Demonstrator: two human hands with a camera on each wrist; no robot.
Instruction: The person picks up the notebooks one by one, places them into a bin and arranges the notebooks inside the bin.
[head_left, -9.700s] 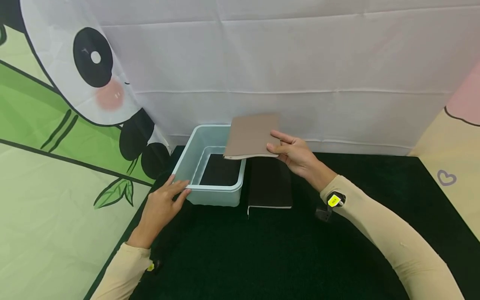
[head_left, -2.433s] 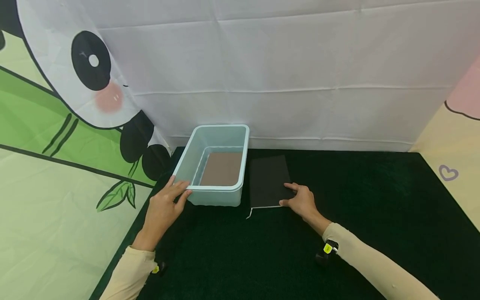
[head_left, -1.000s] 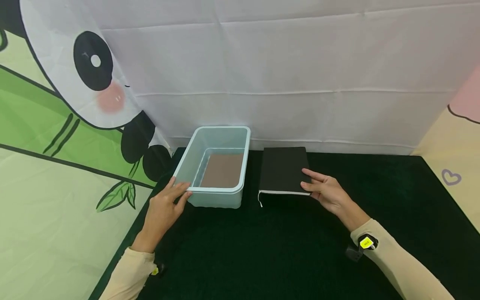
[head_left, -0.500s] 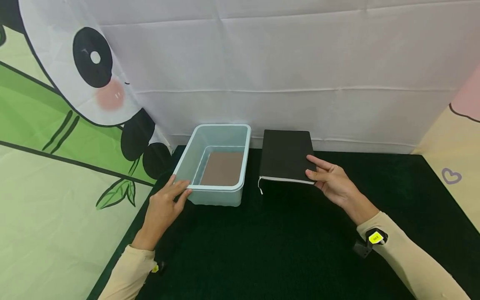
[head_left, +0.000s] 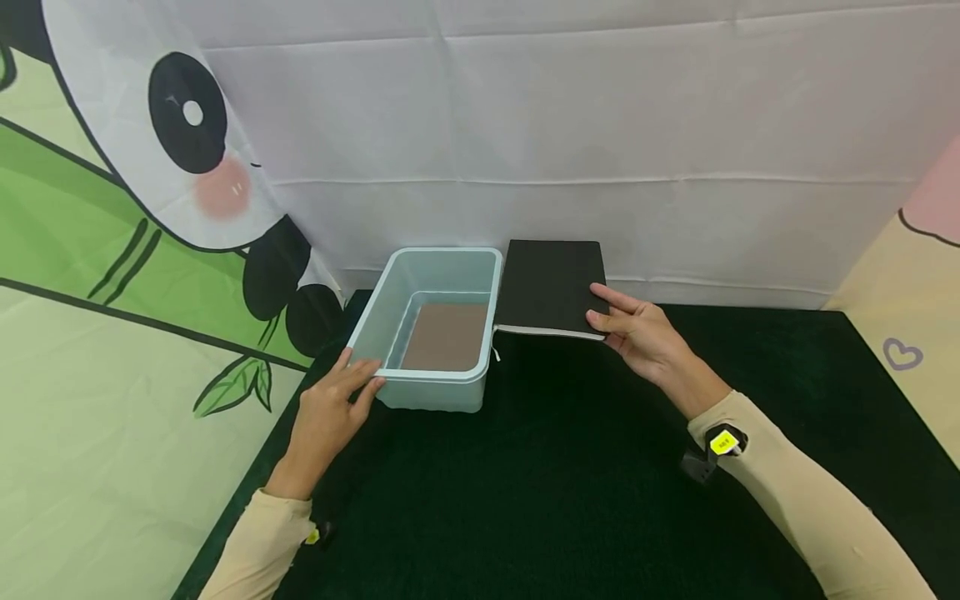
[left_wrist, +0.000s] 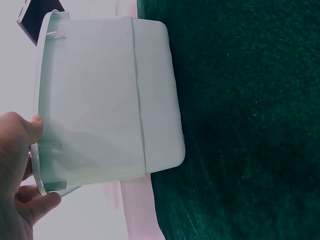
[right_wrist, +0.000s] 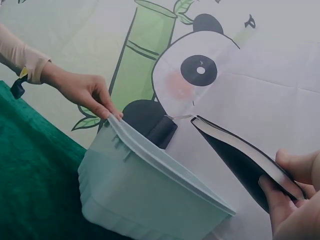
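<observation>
My right hand pinches a black notebook by its near right corner, raised off the table. A white ribbon bookmark hangs from the notebook's near left corner. Just left of it stands a light blue plastic bin, its right rim right at the notebook's edge in the head view. Inside, on the bottom, lies a brown-covered notebook. My left hand grips the bin's near left corner, thumb and fingers on either side of the rim.
A dark green cloth covers the table. Behind it hangs a pale fabric backdrop with a printed panda on the left. Each wrist wears a strap with a small black device.
The right hand first held the brown notebook over the bin; now that lies inside. It then took the black notebook from the table, lifted it and moved it left. The left hand stayed.
</observation>
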